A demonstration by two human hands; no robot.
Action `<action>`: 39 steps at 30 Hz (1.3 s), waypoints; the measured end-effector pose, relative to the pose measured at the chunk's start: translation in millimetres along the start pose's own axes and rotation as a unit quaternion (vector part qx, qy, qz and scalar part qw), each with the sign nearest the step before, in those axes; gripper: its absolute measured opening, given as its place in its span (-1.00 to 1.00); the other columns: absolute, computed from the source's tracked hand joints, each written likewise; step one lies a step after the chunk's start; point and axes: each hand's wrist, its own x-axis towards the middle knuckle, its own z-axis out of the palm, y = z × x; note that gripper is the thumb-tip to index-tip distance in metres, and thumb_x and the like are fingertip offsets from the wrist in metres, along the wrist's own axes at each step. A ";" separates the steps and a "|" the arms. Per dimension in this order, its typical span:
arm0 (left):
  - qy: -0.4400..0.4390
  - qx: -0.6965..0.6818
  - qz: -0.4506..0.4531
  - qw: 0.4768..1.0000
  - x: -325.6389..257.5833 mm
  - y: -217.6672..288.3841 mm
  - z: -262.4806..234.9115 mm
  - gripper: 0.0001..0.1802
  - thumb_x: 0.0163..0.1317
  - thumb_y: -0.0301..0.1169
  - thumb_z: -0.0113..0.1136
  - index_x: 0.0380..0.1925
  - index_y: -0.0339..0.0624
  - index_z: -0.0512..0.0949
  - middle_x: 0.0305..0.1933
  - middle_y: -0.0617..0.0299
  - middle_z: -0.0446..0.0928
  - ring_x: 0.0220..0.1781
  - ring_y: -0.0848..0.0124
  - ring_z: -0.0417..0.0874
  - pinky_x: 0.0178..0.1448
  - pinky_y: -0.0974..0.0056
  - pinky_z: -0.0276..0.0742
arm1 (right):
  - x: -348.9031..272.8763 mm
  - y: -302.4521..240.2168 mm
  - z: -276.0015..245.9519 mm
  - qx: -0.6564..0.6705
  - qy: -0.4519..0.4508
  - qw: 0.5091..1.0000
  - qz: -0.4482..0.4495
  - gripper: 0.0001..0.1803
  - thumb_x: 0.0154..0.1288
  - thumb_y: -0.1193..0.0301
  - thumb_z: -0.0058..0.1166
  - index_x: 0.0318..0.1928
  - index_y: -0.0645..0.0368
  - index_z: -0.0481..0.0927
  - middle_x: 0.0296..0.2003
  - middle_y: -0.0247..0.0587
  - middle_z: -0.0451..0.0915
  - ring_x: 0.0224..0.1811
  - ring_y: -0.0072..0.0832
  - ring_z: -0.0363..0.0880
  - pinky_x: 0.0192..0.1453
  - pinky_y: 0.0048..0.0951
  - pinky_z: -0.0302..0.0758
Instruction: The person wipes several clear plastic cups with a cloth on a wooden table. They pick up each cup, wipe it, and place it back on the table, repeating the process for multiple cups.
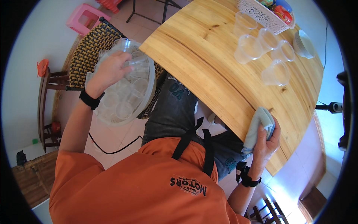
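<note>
My left hand (112,69) is over a round, clear plastic basin (152,80) full of clear plastic cups. Its fingers and thumb are closed on a clear plastic cup (139,62) at the basin's upper side, next to the table edge. On the table's near right edge, my right hand (269,140) is wrapped round a folded pale blue-grey cloth (257,127). Several more clear plastic cups (250,46) stand in a loose group on the far right of the wooden table (201,52).
A white lattice basket (257,13) with colourful things stands at the table's far edge, near stacked white bowls (305,44). Under the basin is a woven black-and-yellow chair (87,54). A pink stool (84,18) stands beyond it, and a black cable (113,152) crosses the floor.
</note>
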 end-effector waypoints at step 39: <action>-0.205 -0.435 0.179 0.858 -16.0 171.4 7.3 -0.30 0.07 0.01 0.47 0.02 -0.32 0.49 -0.17 0.20 0.52 -0.25 0.48 0.56 -0.26 0.39 0.46 | -4.5 -80.2 39.0 0.070 -0.357 0.911 -0.194 -0.51 0.04 0.52 0.33 0.03 0.26 0.51 -0.30 -0.06 0.57 -0.30 -0.11 0.58 -0.22 -0.27 0.55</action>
